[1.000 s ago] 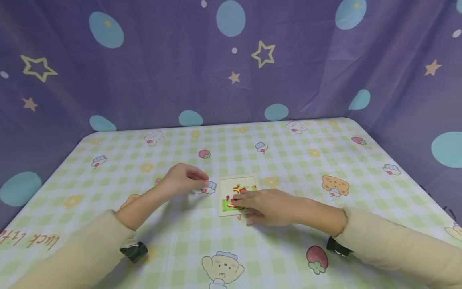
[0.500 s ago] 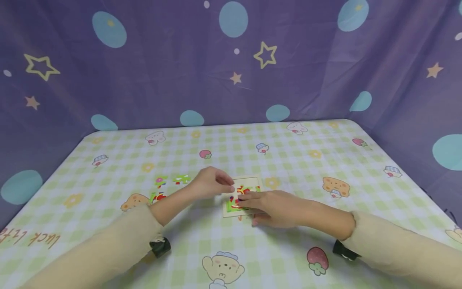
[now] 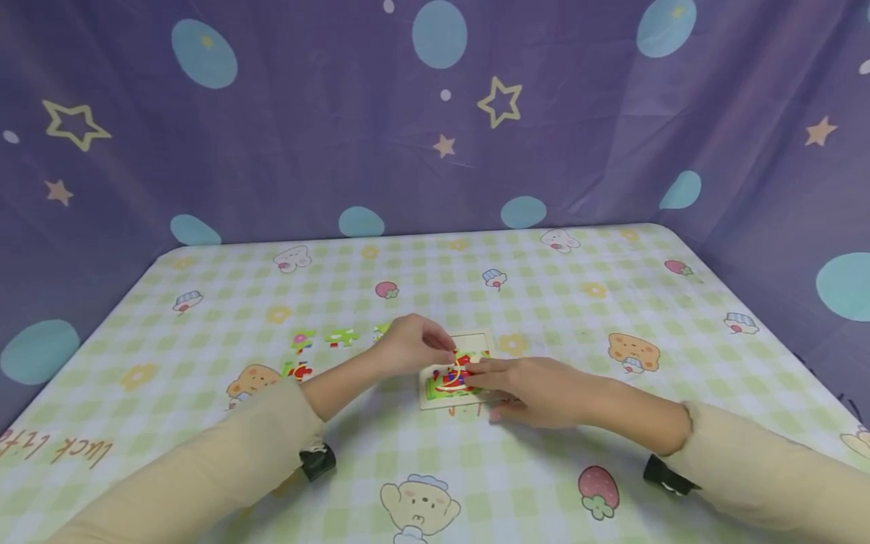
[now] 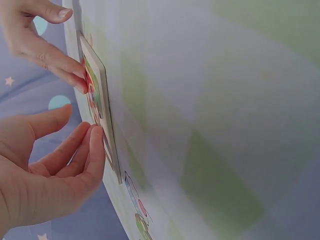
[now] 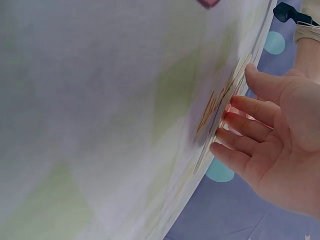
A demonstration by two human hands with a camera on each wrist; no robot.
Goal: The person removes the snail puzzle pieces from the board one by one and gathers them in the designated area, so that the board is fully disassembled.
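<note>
Pushing unevenly on the puzzle board (image 3: 476, 342), mid-frame, could've popped the fitted pieces (image 3: 447, 387) up, imo. The left hand (image 3: 409, 345) touched it with bent fingers, thumb apart, pinching nothing I could see; the right hand (image 3: 540, 389) laid loosely spread fingers on it. That left sleeve (image 3: 211, 446) could've knocked the stray pieces (image 3: 342, 337) left of centre.

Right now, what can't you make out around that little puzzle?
Head view: part of the puzzle picture, covered by the right hand.
Head view: the rest of one loose piece, behind the left hand.
Left wrist view: the picture's details, seen nearly edge-on.
Right wrist view: most of the left hand, behind the right.
</note>
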